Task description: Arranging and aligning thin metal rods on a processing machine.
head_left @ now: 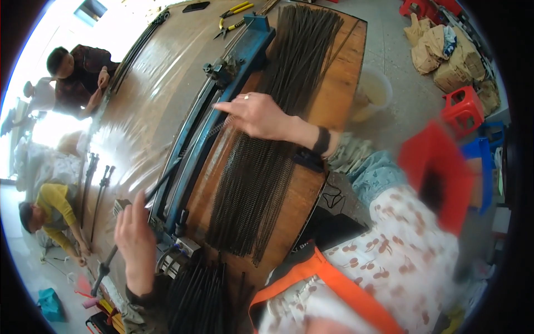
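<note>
Right hand (257, 115), index out, other fingers curled at a coil spring (218, 128); left hand (136, 239) at a black rod (164, 179) to its lower left; can't tell if either is clamped. Spring should stay in line with rod, unkinked, fingertips clear of the blue rail fixture (257, 47) beneath. Spring bundle (250, 189) below right hand; farther out, apron (292, 263) lettering, partial, no other legible writing.
</note>
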